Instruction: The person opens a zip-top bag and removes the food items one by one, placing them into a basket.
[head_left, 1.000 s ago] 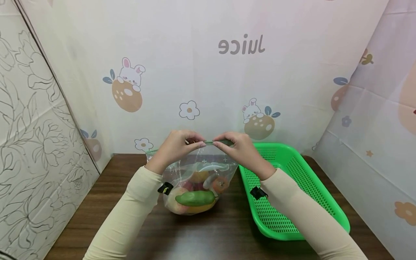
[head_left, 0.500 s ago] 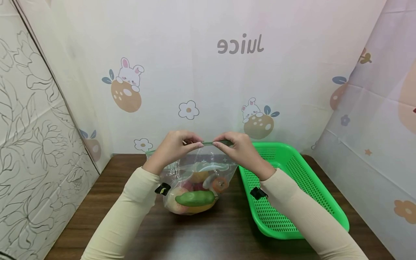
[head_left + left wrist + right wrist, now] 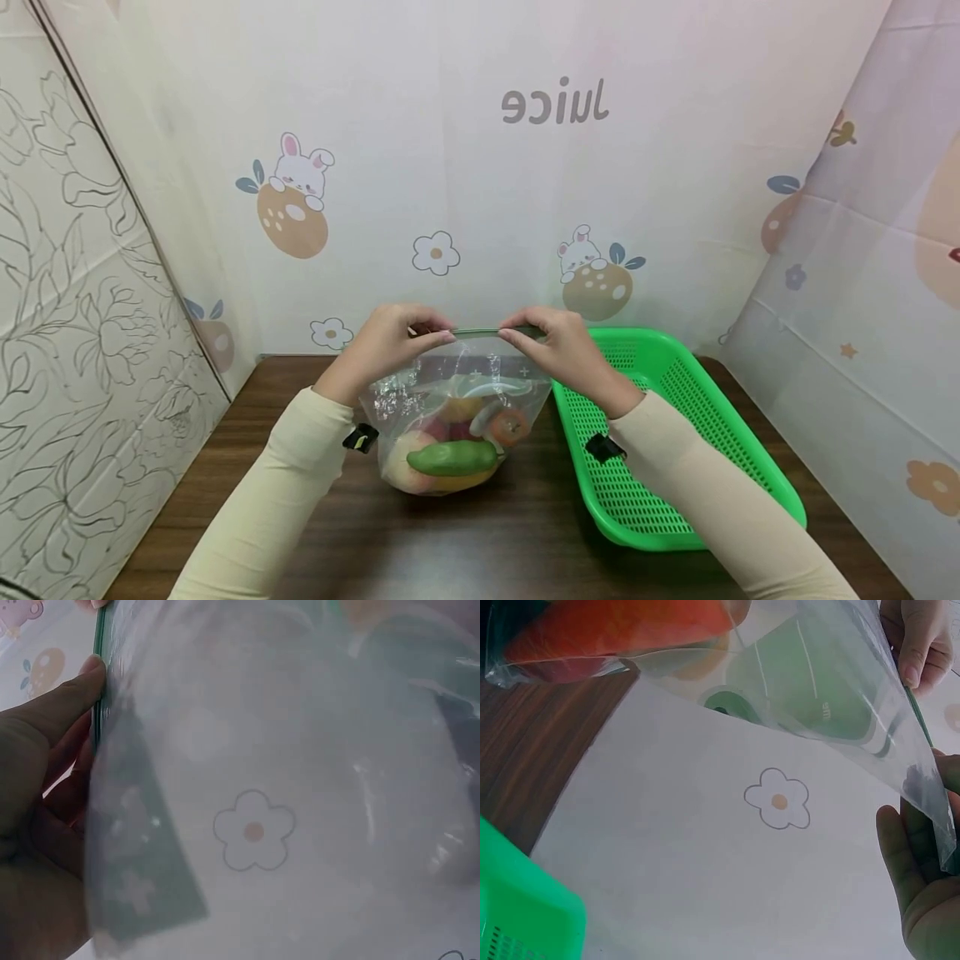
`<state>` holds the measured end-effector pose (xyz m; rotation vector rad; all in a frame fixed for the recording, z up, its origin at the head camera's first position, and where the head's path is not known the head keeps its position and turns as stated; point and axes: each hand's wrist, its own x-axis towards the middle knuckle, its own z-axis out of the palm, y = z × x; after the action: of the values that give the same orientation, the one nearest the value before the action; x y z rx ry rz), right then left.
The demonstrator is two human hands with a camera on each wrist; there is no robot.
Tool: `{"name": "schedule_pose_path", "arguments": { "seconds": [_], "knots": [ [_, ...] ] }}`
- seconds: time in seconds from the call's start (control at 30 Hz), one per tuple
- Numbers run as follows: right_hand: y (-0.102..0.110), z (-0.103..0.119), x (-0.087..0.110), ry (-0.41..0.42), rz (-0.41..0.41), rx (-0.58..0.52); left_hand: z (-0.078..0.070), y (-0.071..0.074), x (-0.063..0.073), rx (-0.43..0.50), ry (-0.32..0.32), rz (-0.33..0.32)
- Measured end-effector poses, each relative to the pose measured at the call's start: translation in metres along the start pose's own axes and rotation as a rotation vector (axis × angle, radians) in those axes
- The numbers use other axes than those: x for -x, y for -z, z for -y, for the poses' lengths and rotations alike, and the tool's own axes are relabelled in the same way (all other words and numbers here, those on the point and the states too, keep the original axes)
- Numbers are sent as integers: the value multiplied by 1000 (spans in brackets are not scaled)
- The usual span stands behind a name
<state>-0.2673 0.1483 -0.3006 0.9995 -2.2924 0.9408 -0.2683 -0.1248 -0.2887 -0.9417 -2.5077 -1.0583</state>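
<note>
A clear zip bag (image 3: 442,387) with a green top strip stands on the table, bulging with produce. Through its front show a green papaya-like fruit or vegetable (image 3: 452,457) and an orange round one (image 3: 508,426); the others are blurred by the plastic. My left hand (image 3: 390,346) pinches the strip between thumb and fingers, left of the middle. On the right part of the same strip, my right hand (image 3: 558,350) pinches too. A short stretch of strip shows between them. In the right wrist view, an orange-red item (image 3: 630,634) lies inside the bag (image 3: 840,682).
A green perforated plastic basket (image 3: 686,429) sits to the right, partly under my right forearm. The brown wooden table (image 3: 450,550) meets a patterned cloth backdrop (image 3: 465,167) behind, with similar cloth walls at both sides.
My left hand has slid leftward along the strip, widening the stretch between the hands. My right hand has shifted very slightly right. The bag's upper left has moved a little; the basket stays put.
</note>
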Motion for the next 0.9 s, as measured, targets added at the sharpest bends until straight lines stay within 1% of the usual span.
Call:
{"name": "schedule_pose_path", "arguments": {
  "seconds": [0.13,0.4,0.63,0.9],
  "knots": [
    [2,-1,3,-9,3,9,4,2,2,-7,-2,9],
    [4,-6,8,-40,14,4,10,12,10,-34,50,13],
    [7,-8,11,-64,16,4,9,18,16,-53,53,-2],
    [7,-9,12,-72,18,1,9,19,17,-58,52,-13]
  ]
}}
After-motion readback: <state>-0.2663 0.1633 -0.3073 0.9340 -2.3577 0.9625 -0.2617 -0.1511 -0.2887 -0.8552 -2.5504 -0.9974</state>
